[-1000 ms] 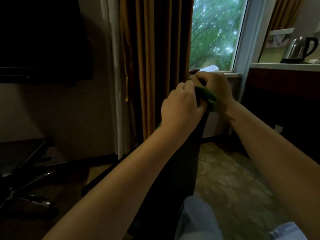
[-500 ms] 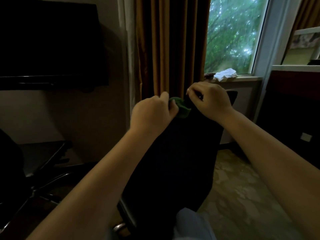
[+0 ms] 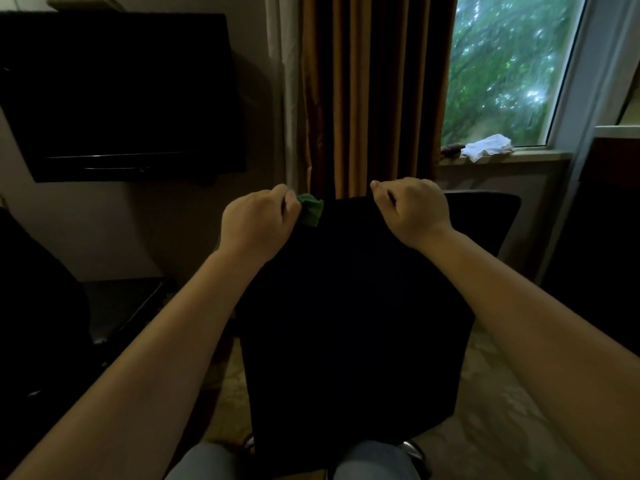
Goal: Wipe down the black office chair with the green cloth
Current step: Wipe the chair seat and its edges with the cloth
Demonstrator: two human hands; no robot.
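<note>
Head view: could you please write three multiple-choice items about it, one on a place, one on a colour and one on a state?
1. Where does the white rag lie? A in a bucket; B on the windowsill; C on a bed.
2. What colour is the cloth in the left hand? A green; B yellow; C red.
3. What is the right hand doing? A hanging open; B holding a bottle; C gripping the top edge of the chair.

Answers: B, the white rag rests on the windowsill below the glass; A, green folds stick out of the left hand; C, the fingers of the right hand curl at the chair's top edge.
</note>
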